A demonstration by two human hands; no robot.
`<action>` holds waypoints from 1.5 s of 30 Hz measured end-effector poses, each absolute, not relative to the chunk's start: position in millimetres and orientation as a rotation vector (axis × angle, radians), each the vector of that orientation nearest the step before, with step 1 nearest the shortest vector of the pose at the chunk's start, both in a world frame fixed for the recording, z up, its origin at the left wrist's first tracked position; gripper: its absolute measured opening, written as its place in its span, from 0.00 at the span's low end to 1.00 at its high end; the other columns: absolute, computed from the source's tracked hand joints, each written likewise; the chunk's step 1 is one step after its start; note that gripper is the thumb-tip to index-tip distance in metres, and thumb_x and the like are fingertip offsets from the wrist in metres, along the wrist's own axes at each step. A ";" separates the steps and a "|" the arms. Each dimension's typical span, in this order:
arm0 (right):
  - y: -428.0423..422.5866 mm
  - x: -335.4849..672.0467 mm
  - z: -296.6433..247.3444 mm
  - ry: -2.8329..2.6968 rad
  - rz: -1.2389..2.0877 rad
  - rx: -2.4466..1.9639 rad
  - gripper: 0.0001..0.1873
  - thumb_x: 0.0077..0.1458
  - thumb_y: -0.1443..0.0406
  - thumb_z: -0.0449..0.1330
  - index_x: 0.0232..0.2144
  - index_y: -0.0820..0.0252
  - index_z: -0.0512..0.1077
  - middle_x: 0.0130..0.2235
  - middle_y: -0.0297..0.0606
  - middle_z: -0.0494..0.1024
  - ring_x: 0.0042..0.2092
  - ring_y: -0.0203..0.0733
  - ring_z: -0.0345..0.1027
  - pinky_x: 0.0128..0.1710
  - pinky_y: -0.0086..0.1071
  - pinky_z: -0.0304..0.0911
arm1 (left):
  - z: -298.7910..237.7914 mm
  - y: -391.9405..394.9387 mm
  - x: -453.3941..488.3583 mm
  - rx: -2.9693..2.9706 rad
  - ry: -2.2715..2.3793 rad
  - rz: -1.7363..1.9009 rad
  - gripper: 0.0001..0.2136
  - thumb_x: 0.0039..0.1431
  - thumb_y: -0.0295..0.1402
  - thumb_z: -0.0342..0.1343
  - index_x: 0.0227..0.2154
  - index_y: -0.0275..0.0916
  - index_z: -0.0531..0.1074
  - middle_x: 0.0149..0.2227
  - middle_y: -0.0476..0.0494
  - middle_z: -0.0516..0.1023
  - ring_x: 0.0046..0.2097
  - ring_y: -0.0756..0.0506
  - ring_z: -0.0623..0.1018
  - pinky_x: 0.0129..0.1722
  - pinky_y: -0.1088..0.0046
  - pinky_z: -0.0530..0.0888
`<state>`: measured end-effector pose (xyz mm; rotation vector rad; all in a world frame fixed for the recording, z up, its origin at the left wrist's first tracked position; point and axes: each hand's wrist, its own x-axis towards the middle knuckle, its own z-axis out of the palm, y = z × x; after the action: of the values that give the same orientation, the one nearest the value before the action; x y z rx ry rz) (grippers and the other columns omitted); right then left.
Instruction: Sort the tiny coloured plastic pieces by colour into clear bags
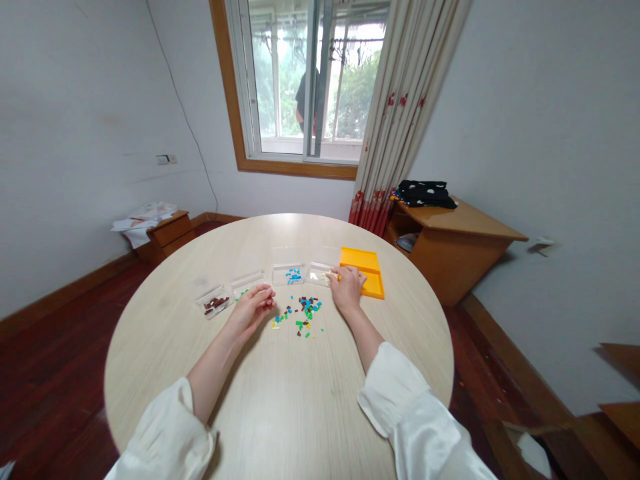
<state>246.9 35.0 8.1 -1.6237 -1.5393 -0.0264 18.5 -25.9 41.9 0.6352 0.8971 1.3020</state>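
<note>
Small coloured toy bricks (307,305) in brown, blue, green and yellow lie loose on the round table, between my two hands. My left hand (250,312) is closed just left of this pile, its fingertips drawn together; whatever they pinch is too small to make out. Over the clear box with white pieces (316,275), my right hand (347,288) has its thumb and fingers pinched at the box's right end. A whitish bit shows by those fingertips, but I cannot tell whether it is held. Part of the yellow case (360,259) is behind my right hand.
Clear boxes stand in an arc: one with brown bricks (217,303), one with green pieces (245,283) partly behind my left hand, one with blue bricks (290,275). Beyond the table (280,400) are a wooden desk (465,220), a curtain (395,113) and a window.
</note>
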 end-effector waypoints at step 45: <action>-3.5 193.4 21.3 -2.429 0.304 -1.102 0.07 0.55 0.72 0.59 0.33 0.59 0.77 0.36 0.39 0.78 0.43 0.40 0.66 0.44 0.35 0.51 | 32.2 -16.3 11.3 0.856 1.167 1.593 0.15 0.34 0.42 0.62 0.18 0.36 0.67 0.14 0.58 0.58 0.19 0.55 0.57 0.21 0.78 0.57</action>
<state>193.4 -3.5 21.3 -1.1021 -2.4295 0.3041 11.3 -16.3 32.2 0.8558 1.1675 1.5932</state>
